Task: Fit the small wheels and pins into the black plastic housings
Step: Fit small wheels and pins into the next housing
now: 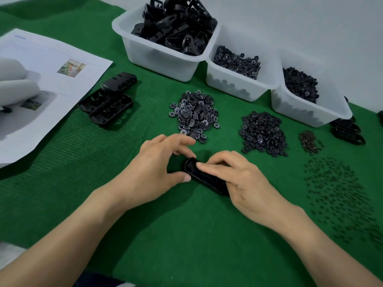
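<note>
Just below the middle of the frame, a black plastic housing [204, 177] lies slanted on the green counter [186, 235], open side up, with both hands on it. The left hand [153, 164] pinches its upper-left end, thumb on the near edge and curled fingers on the far edge. The right hand [242, 179] curls over the lower-right part, its index finger laid along the open cavity. Whether a wheel or pin sits under that finger cannot be told; the fingers hide it.

This looks like the seating step: pressing a part down into its pocket. To do it well, the left hand should keep the housing flat and steady against the counter so it cannot rock. The right index finger should push straight down rather than sideways, since a small wheel will likely tip or pop out if pressed off-centre. Feeling for the part to drop level with the pocket walls is a better check than sight here, because everything is black on black.

Supplies are close by: a pile of toothed wheels [194, 114] just above the left hand, a pile of plain wheels [262, 133] to its right, and scattered pins [339, 195] at the right edge. Picking one piece at a time would avoid dragging neighbours across the counter.
</note>
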The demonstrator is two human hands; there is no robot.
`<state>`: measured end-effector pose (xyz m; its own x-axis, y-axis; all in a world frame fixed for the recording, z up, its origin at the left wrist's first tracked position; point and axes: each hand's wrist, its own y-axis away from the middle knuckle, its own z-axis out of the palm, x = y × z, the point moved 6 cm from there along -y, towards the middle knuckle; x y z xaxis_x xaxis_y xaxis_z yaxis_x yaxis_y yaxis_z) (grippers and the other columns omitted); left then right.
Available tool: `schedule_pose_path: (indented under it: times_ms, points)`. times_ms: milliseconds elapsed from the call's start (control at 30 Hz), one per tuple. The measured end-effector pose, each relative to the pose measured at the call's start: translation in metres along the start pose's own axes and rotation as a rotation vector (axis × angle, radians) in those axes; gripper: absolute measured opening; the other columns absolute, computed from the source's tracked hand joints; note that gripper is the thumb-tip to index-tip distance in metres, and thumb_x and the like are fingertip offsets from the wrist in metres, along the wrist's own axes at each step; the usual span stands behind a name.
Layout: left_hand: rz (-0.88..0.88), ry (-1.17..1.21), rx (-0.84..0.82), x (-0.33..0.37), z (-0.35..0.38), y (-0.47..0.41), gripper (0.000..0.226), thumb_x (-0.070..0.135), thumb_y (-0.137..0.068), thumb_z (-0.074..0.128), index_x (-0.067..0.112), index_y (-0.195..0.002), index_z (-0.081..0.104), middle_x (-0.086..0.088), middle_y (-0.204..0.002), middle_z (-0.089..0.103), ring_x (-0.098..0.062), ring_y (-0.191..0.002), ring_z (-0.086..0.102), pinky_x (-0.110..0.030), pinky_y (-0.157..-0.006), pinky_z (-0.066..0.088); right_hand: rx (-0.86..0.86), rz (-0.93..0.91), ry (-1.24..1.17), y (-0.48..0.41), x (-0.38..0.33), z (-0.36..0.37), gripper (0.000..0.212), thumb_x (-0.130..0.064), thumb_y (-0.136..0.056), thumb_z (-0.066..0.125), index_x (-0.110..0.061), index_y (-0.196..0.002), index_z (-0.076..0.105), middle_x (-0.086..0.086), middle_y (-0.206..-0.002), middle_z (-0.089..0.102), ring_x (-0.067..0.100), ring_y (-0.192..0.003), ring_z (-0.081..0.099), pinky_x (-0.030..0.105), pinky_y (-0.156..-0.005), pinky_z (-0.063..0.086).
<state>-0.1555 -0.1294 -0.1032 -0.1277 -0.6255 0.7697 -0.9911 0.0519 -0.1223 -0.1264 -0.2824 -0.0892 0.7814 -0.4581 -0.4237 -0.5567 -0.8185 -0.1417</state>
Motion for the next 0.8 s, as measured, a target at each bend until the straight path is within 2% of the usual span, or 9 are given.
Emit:
schedule_pose_path:
  times_ms: [200,300,433,533,667,733,800]
  points:
    - [0.000,0.007,0.001,-0.001,0.000,0.000,0.060,0.029,-0.070,0.075,0.043,-0.116,0.040,0.031,-0.100,0.057,0.006,-0.103,0.042,-0.029,-0.095,0.032,0.026,-0.028,0.055,0.019,0.003,-0.007,0.059,0.021,-0.075,0.045,-0.012,-0.120,0.062,0.010,-0.113,0.059,0.026,-0.099,0.055,0.038,-0.080,0.050]
    - [-0.006,0.014,-0.005,-0.002,0.000,0.000,0.060,0.030,-0.070,0.075,0.044,-0.116,0.039,0.032,-0.100,0.057,0.006,-0.103,0.042,-0.028,-0.093,0.032,0.058,-0.021,0.062,0.030,0.005,-0.010,0.059,0.020,-0.074,0.042,-0.012,-0.120,0.062,0.009,-0.114,0.059,0.025,-0.103,0.056,0.035,-0.084,0.048]
    - [-0.022,0.021,-0.016,-0.001,0.000,0.001,0.059,0.031,-0.071,0.074,0.044,-0.116,0.040,0.031,-0.101,0.056,0.006,-0.105,0.041,-0.027,-0.094,0.032,0.125,-0.008,0.011,0.039,0.005,-0.013,0.054,0.027,-0.073,0.049,-0.006,-0.113,0.065,0.008,-0.114,0.063,0.024,-0.105,0.058,0.032,-0.092,0.045]
    - [-0.018,0.004,-0.015,0.002,-0.002,0.006,0.057,0.030,-0.071,0.074,0.043,-0.116,0.041,0.030,-0.101,0.056,0.005,-0.106,0.041,-0.027,-0.095,0.033,0.179,0.010,-0.005,0.038,0.001,-0.016,0.045,0.017,-0.074,0.047,-0.007,-0.104,0.070,0.003,-0.108,0.067,0.020,-0.101,0.062,0.030,-0.092,0.048]
    - [0.024,-0.058,-0.017,0.005,-0.005,0.022,0.050,0.032,-0.070,0.074,0.041,-0.113,0.049,0.028,-0.101,0.053,0.006,-0.107,0.041,-0.025,-0.097,0.033,0.221,0.090,-0.132,0.024,0.000,-0.026,0.035,0.006,-0.079,0.052,-0.015,-0.098,0.072,-0.010,-0.092,0.069,0.000,-0.086,0.062,0.017,-0.081,0.049]
    - [0.037,-0.066,0.001,0.004,-0.008,0.027,0.044,0.029,-0.070,0.075,0.038,-0.109,0.055,0.026,-0.103,0.053,0.006,-0.107,0.042,-0.028,-0.098,0.034,0.286,0.158,-0.078,0.007,0.004,-0.031,0.023,-0.004,-0.083,0.060,-0.016,-0.100,0.071,-0.012,-0.091,0.067,0.000,-0.083,0.061,0.012,-0.081,0.047]
    - [0.033,-0.060,0.019,0.004,-0.010,0.028,0.041,0.026,-0.070,0.076,0.035,-0.106,0.058,0.024,-0.105,0.054,0.004,-0.106,0.043,-0.028,-0.099,0.034,0.319,0.242,-0.002,-0.014,0.013,-0.031,0.015,-0.012,-0.083,0.065,-0.014,-0.097,0.071,-0.009,-0.086,0.064,-0.002,-0.073,0.056,0.008,-0.076,0.043]
